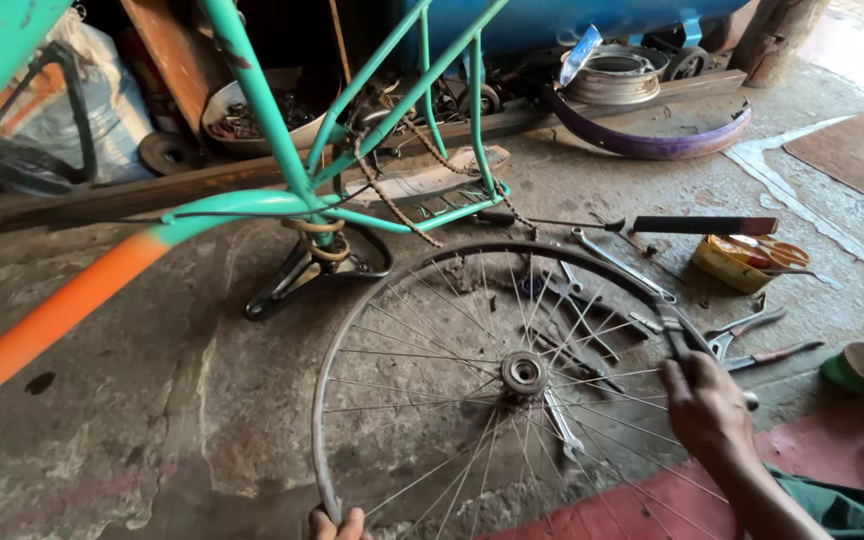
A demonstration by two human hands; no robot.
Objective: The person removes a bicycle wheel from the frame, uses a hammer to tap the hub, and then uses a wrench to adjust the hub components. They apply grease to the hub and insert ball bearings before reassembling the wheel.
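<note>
Right hand (704, 400) and left hand (337, 523) grip one spoked wheel rim (372, 290).

Bare hands (707, 405) — green sleeve (right)

Just the one camera here, worn on the person's head, so no second view shared anything with it. It looked steeply down and forward at a cracked grey concrete floor (182, 400). A bare spoked metal bicycle wheel (512, 380) lay close below, filling the near middle. The teal and orange bicycle frame (252, 200) crossed from near left to far centre, and dark clutter lined the far edge.
</note>
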